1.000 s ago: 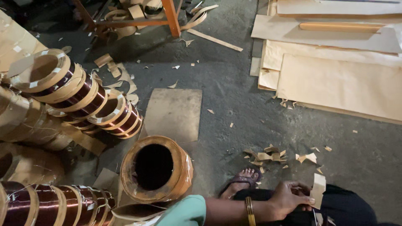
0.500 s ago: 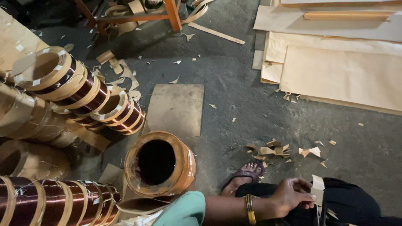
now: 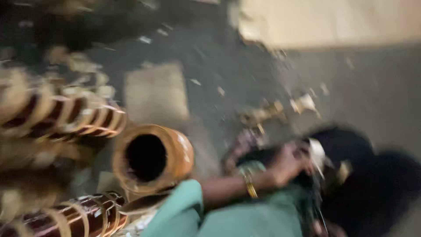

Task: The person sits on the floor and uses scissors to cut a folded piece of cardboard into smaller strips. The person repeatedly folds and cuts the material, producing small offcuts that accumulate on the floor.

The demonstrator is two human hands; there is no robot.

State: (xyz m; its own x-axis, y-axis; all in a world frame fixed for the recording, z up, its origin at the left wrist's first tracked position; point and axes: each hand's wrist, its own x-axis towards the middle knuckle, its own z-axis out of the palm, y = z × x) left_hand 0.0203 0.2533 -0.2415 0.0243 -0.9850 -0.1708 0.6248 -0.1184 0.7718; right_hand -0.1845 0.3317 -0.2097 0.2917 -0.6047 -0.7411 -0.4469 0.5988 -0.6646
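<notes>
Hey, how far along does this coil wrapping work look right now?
Looks done: several coils at the left already carry pale strips, and paper scraps lie on the floor. In hand: one hand, with a bangle at its wrist, touches a pale strip against dark cloth; the picture is too blurred to tell the grip. Possibly left: the hollow round coil shows no strips, and a large pale sheet lies beyond.

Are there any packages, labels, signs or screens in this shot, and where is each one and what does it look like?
None that the blurred view shows: no package, label, sign or screen.
Nearest in kind: pale strip, at the hand, narrow and off-white, nothing legible.
Flat sheets, top right on the floor, tan, plain.
Coil, centre left, hollow brown cylinder, plain.
</notes>
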